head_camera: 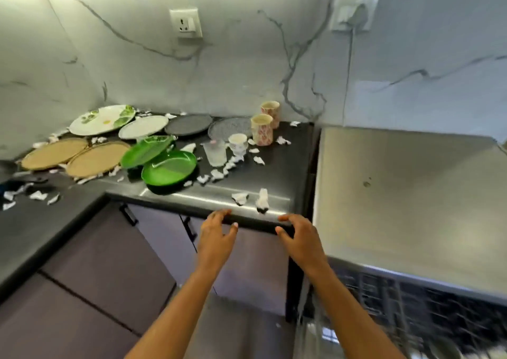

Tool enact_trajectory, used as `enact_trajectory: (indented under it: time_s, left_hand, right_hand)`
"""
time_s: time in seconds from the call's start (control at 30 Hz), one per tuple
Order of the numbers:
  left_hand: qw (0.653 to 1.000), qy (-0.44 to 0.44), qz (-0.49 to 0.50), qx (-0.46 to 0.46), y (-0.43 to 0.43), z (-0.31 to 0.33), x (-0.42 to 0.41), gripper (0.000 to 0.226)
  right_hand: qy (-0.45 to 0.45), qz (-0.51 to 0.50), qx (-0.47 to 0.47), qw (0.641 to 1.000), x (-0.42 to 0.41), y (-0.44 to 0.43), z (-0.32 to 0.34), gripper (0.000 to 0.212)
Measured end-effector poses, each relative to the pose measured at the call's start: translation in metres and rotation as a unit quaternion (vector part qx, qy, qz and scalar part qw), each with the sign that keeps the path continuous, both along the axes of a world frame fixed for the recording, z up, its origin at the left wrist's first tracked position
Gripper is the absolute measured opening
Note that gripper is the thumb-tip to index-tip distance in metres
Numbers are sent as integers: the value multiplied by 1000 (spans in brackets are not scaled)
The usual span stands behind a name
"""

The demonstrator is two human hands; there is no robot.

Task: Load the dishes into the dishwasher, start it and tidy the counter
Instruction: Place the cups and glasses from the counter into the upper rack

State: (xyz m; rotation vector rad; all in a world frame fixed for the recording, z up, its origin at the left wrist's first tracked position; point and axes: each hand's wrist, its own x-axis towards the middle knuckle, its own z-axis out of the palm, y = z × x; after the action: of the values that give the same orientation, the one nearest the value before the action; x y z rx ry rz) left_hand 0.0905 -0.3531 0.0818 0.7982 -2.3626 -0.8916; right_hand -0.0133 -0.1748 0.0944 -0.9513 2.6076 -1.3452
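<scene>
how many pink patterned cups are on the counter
2: one pink patterned cup stands at the back of the counter, the other just in front of it. Both are upright, beside the speckled grey plate. None looks hidden.

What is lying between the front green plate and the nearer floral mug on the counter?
In the head view, a frosted glass and a small white cup stand between the front green plate and the nearer floral mug.

Plates (168, 168), cups (262, 129), paper scraps (240, 197) litter dark counter (274, 166); dishwasher rack (411, 303) right.
</scene>
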Motion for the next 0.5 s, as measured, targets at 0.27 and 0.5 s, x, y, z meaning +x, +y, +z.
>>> enact_trajectory:
  time_s: [0.27, 0.5]
  left_hand:
    - [968, -193, -83, -139, -150, -33, -54, 73]
    - [983, -116, -67, -128, -166, -22, -69, 65]
  right_hand:
    - [-27, -4, 147, 989, -76, -160, -26, 57]
    - [9, -14, 202, 979, -112, -191, -36, 53]
